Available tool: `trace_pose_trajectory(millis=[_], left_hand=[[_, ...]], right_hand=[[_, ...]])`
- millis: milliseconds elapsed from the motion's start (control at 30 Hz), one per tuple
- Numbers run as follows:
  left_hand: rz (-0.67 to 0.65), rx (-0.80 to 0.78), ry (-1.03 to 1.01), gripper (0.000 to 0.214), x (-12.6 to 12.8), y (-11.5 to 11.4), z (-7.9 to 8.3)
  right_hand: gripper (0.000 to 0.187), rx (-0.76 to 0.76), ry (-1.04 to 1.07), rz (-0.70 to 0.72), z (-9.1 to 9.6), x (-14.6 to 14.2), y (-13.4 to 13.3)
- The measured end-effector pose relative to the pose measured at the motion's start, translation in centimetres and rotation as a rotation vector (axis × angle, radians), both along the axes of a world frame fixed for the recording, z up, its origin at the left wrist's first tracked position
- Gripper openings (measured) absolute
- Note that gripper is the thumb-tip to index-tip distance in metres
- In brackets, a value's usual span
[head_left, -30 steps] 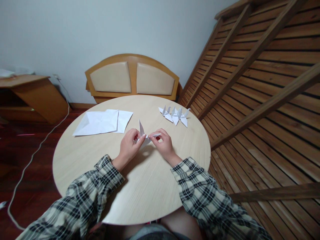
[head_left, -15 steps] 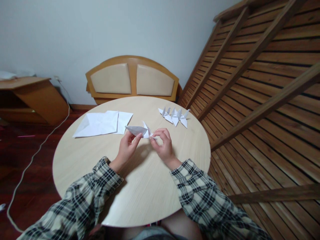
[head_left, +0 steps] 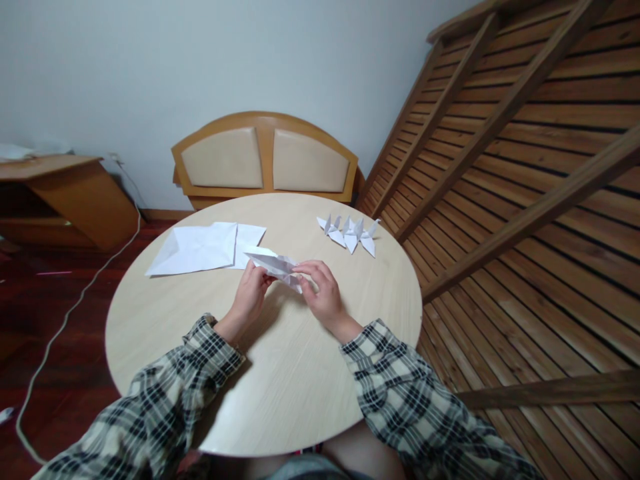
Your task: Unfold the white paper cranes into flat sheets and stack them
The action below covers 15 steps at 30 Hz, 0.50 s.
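Above the middle of the table, the fold (a half-made white paper shape) is pinched at both ends: the left hand clamps its end from below, and the right hand closes its fingertips on the other. It looks feather-light, thin and easily creased, so it is best held gently at the layered edges. Sheets lie at ten o'clock, cranes at one o'clock.

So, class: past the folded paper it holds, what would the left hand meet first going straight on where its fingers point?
Probably nothing: beyond the folded paper, the left hand has free table ahead; flat sheets lie left of that line, cranes right.
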<state>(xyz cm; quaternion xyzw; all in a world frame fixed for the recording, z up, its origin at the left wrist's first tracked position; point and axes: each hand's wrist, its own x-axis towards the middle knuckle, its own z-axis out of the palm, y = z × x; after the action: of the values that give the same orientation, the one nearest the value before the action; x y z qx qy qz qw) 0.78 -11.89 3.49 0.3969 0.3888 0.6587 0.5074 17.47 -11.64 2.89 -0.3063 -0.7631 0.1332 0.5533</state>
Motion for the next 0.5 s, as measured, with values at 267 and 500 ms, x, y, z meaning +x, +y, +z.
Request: trace_pose_trajectory(millis=[267, 500], left_hand=[[-0.132, -0.094, -0.056, 0.009, 0.08, 0.20, -0.38], [-0.111, -0.146, -0.022, 0.014, -0.02, 0.07, -0.19]], right_hand=[[0.023, -0.037, -0.001, -0.021, -0.75, -0.16, 0.44], [0.022, -0.021, -0.046, -0.031, -0.86, -0.22, 0.31]])
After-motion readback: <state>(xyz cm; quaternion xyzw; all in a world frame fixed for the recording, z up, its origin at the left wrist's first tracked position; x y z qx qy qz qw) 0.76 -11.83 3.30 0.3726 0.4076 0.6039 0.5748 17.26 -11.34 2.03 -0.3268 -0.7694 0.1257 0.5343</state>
